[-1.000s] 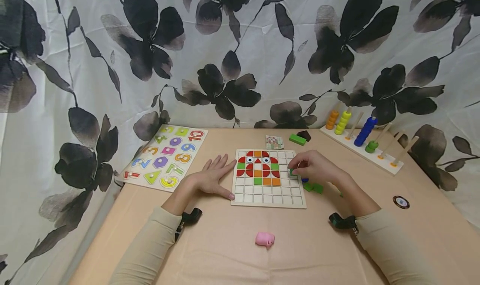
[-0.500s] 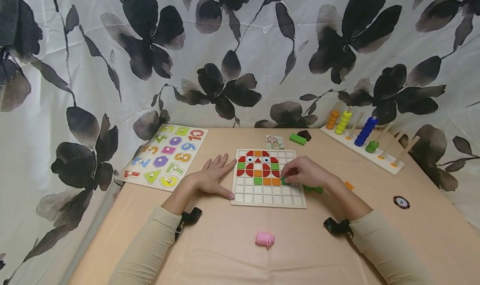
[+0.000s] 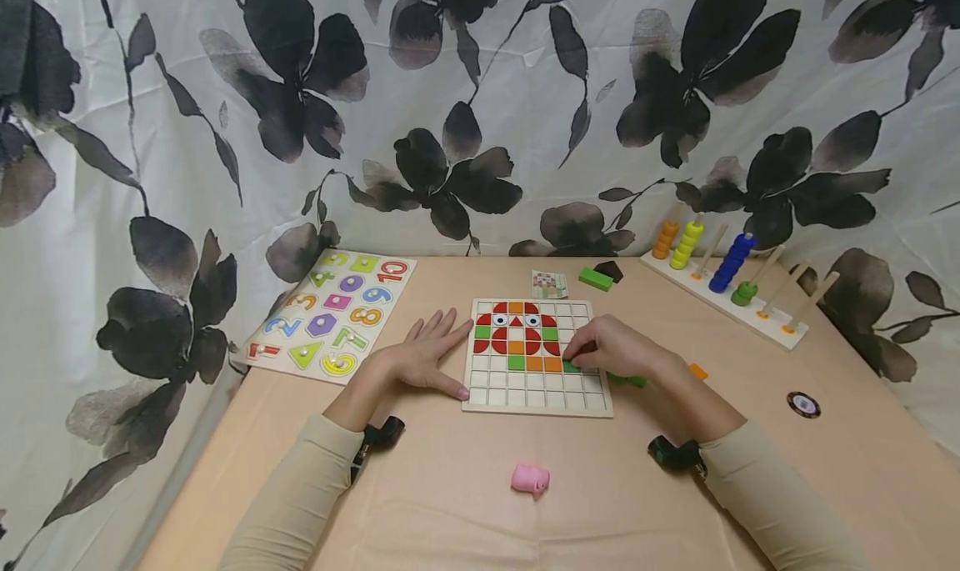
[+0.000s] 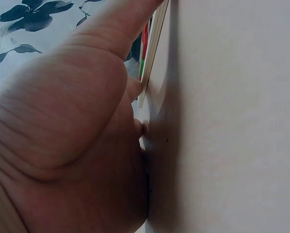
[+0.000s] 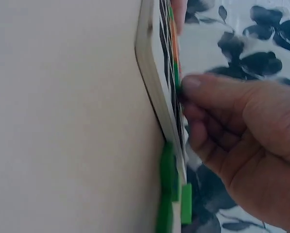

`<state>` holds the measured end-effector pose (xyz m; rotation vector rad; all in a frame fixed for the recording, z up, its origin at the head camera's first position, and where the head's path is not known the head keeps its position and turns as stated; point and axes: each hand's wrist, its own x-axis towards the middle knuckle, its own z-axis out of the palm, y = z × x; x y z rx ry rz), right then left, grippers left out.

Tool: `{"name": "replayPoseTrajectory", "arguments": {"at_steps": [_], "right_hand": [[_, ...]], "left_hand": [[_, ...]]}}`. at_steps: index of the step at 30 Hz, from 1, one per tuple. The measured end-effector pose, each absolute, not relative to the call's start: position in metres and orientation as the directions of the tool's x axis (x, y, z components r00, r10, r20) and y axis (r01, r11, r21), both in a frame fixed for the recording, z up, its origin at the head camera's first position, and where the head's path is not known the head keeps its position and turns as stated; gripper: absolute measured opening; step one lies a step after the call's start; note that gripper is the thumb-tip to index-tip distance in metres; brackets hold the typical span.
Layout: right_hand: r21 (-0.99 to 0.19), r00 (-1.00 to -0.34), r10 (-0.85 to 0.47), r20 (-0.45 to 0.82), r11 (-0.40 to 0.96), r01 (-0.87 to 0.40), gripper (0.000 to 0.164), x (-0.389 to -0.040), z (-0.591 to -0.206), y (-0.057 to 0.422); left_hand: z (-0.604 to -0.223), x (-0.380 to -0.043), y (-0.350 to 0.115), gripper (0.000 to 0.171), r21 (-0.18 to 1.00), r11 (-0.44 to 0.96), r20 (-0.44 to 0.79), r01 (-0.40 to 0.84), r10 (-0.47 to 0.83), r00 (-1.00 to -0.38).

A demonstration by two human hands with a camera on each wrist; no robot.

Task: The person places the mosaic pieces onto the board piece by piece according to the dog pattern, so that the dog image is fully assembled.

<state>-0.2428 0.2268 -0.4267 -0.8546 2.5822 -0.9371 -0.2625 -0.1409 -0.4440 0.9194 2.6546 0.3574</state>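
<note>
A white gridded board lies on the table, with red, green, orange and eye-patterned tiles forming a figure in its upper part. My right hand pinches a green tile at the square just right of the orange tiles. In the right wrist view, thumb and fingertips of the right hand meet at the board's surface. Spread with straight fingers, my left hand touches the board's left edge with index finger and thumb. The left wrist view shows mostly the palm of the left hand.
Green pieces lie by the board's right edge, partly hidden by the right hand; an orange piece is beyond. A number board, pattern card, green block, bead-peg rack, round token and pink pig figure surround.
My right hand has moved left with the green tile, from the board's right edge to beside the orange tiles. An orange piece behind it has come into view. My left hand stays put.
</note>
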Motion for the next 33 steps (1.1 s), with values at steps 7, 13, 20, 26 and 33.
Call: {"name": "replayPoseTrajectory", "arguments": {"at_steps": [7,13,20,26,33], "right_hand": [[-0.649,-0.867,-0.499,-0.017,0.665,-0.37,0.019,-0.242,-0.41,0.254],[-0.651,-0.887,-0.456,-0.067,0.694,-0.308,0.016,-0.244,-0.408,0.277],[-0.635,-0.832,-0.536,-0.143,0.695,-0.338,0.012,-0.251,-0.425,0.283],[-0.596,-0.844,-0.51,-0.166,0.734,-0.326,0.012,-0.253,-0.429,0.283],[-0.544,-0.84,-0.527,-0.127,0.745,-0.385,0.014,-0.252,-0.426,0.289]], "left_hand": [[-0.445,-0.264,-0.141,0.124,0.323,0.766,-0.201,0.556,0.629,-0.751],[-0.444,-0.263,-0.14,0.123,0.318,0.767,-0.205,0.557,0.63,-0.749],[-0.443,-0.262,-0.14,0.123,0.32,0.77,-0.209,0.553,0.626,-0.751],[-0.443,-0.261,-0.139,0.123,0.328,0.769,-0.207,0.549,0.625,-0.752],[-0.444,-0.261,-0.139,0.124,0.333,0.767,-0.203,0.548,0.626,-0.753]]}}
